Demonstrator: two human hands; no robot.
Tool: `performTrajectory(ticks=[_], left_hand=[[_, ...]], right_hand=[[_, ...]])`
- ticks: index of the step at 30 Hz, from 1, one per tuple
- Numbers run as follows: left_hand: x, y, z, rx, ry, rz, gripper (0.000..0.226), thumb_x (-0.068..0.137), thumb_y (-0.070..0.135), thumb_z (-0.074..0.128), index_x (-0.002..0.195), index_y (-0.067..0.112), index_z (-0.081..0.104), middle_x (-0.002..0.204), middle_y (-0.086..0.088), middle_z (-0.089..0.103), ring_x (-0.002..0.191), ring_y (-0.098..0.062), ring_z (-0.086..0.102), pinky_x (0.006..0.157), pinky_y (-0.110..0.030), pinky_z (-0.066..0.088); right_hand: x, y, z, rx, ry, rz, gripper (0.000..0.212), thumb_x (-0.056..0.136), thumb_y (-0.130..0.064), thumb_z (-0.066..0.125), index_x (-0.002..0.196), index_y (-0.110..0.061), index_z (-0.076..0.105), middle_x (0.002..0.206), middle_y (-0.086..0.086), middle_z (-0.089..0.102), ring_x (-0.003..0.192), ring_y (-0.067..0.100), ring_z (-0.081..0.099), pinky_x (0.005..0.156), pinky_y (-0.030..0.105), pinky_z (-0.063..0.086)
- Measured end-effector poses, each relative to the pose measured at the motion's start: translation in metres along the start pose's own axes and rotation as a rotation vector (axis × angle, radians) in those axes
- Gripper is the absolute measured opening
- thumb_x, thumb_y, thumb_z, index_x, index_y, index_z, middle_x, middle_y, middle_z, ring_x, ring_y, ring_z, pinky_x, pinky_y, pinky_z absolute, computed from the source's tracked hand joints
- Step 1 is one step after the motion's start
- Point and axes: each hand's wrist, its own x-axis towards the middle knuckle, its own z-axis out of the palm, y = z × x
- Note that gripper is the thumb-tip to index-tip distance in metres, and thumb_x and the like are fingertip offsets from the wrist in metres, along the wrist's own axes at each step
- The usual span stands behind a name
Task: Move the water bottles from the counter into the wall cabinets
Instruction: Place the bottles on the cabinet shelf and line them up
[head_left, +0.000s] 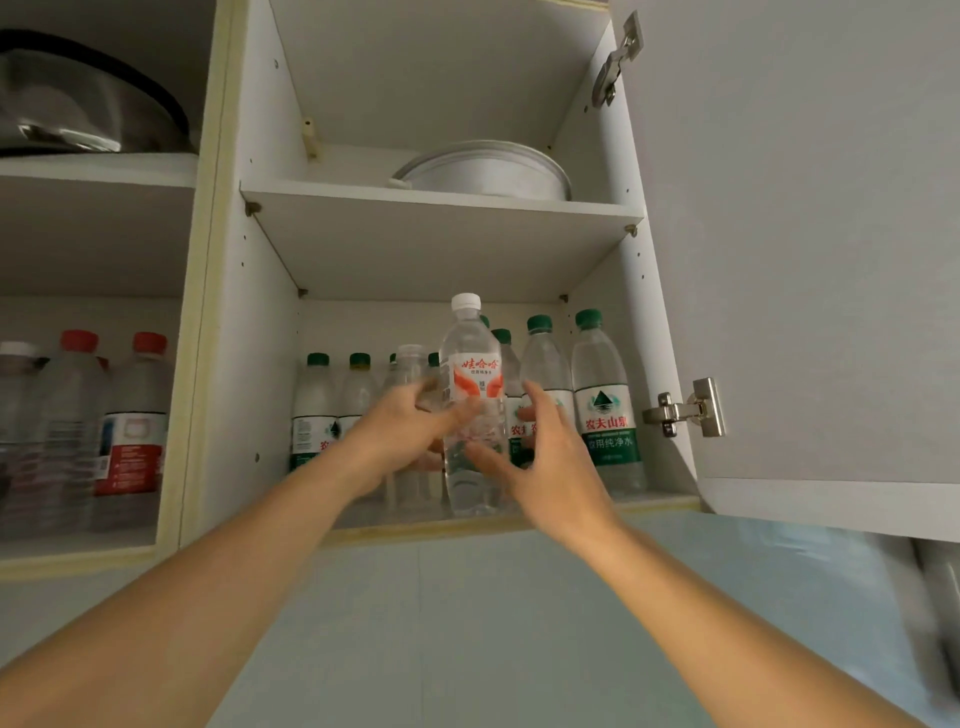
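The open wall cabinet (270, 312) filled the view, its door (805, 260) swung out to the right on two hinges. A pot (488, 174) sat on the upper shelf (441, 205). The lower shelf (660, 503) carried a crowd of green-capped bottles (605, 405), packed from its back to near its front edge. In the neighbouring compartment to the left stood red-capped bottles (135, 426).

The white-capped bottle (474, 410), clear and with a red-printed label, stood upright at the front edge of the lower shelf, about midway along it, its base apparently on the shelf. The left hand (402, 431) lay against its left side at and just below the label, fingers curled towards the plastic; whether they gripped this bottle or the capless one just behind could not be told. The right hand (540, 457) was spread, fingers straight, thumb against the lower body.

Judged from its clear contents, the bottle was full: fairly heavy for its size and steady once set down. The thin wall would probably dent under a hard squeeze, and the smooth plastic could slip. The labelled waist offered the surest hold, a wrap of fingers and thumb; the cap and neck would serve only for steadying. The tight neighbours left little room for sliding it deeper.
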Motion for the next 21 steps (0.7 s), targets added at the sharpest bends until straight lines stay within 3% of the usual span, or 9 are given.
performTrajectory(ticks=[2,5,7,9,13,15,18,19,21], left_hand=[[0.002,-0.006,-0.018,0.007,0.131,-0.022,0.084,0.079,0.06,0.07,0.148,0.021,0.042,0.115,0.001,0.064,0.094,-0.018,0.07,0.074,-0.036,0.063],[0.011,-0.025,-0.042,0.118,0.257,-0.042,0.079,0.082,0.06,0.068,0.145,0.018,0.045,0.122,-0.001,0.061,0.103,-0.021,0.065,0.088,-0.044,0.059],[0.017,-0.037,-0.051,0.132,0.245,-0.067,0.08,0.078,0.059,0.07,0.143,0.019,0.045,0.121,-0.001,0.059,0.101,-0.018,0.062,0.077,-0.035,0.059],[0.025,-0.042,-0.055,0.141,0.216,-0.082,0.088,0.07,0.059,0.074,0.144,0.021,0.044,0.112,0.004,0.057,0.096,-0.014,0.06,0.069,-0.029,0.056],[0.046,-0.049,-0.049,0.196,0.178,-0.087,0.102,0.073,0.048,0.084,0.155,0.025,0.027,0.136,-0.008,0.055,0.106,-0.02,0.059,0.088,-0.045,0.057],[0.054,-0.049,-0.043,0.173,0.125,-0.067,0.109,0.072,0.043,0.087,0.157,0.03,0.021,0.141,-0.005,0.053,0.114,-0.022,0.058,0.094,-0.045,0.054],[0.061,-0.053,-0.032,0.178,0.037,0.019,0.087,0.074,0.035,0.089,0.146,0.036,0.04,0.129,0.016,0.06,0.118,-0.009,0.061,0.099,-0.041,0.052],[0.063,-0.054,-0.03,0.18,0.028,0.044,0.081,0.074,0.03,0.089,0.142,0.038,0.045,0.127,0.017,0.061,0.116,-0.006,0.062,0.101,-0.04,0.052],[0.066,-0.056,-0.027,0.146,0.032,0.033,0.091,0.075,0.023,0.089,0.15,0.034,0.037,0.135,0.01,0.059,0.121,-0.01,0.058,0.104,-0.042,0.049]], right_hand=[[0.001,-0.005,0.006,0.05,-0.037,0.036,0.096,0.08,-0.058,0.075,0.155,-0.029,0.023,0.142,-0.001,0.053,0.126,0.016,0.054,0.104,0.039,0.049],[-0.002,0.0,0.016,0.172,-0.05,0.067,0.076,0.082,-0.046,0.078,0.145,-0.032,0.037,0.116,-0.007,0.068,0.1,0.011,0.068,0.088,0.042,0.058],[-0.003,0.003,0.021,0.218,-0.054,0.074,0.071,0.08,-0.05,0.074,0.141,-0.035,0.042,0.121,-0.007,0.066,0.106,0.015,0.067,0.09,0.048,0.056],[-0.001,0.006,0.025,0.198,-0.056,0.084,0.078,0.074,-0.06,0.066,0.143,-0.036,0.039,0.129,-0.008,0.061,0.111,0.018,0.064,0.092,0.052,0.054],[-0.003,0.004,0.032,0.031,0.012,0.071,0.081,0.072,-0.07,0.05,0.145,-0.04,0.033,0.132,-0.017,0.055,0.111,0.012,0.06,0.089,0.05,0.053],[-0.005,0.003,0.034,-0.014,0.046,0.074,0.08,0.071,-0.071,0.046,0.144,-0.043,0.031,0.133,-0.02,0.052,0.113,0.011,0.058,0.09,0.049,0.052],[-0.007,0.003,0.035,-0.028,0.054,0.077,0.073,0.074,-0.068,0.049,0.142,-0.046,0.031,0.131,-0.021,0.052,0.11,0.011,0.058,0.089,0.048,0.051],[-0.006,0.003,0.034,-0.026,0.05,0.076,0.072,0.076,-0.067,0.051,0.142,-0.046,0.031,0.132,-0.021,0.052,0.11,0.011,0.058,0.089,0.048,0.051],[-0.006,0.002,0.033,-0.02,0.036,0.071,0.071,0.079,-0.065,0.054,0.143,-0.046,0.03,0.132,-0.021,0.052,0.11,0.01,0.057,0.089,0.048,0.052]])
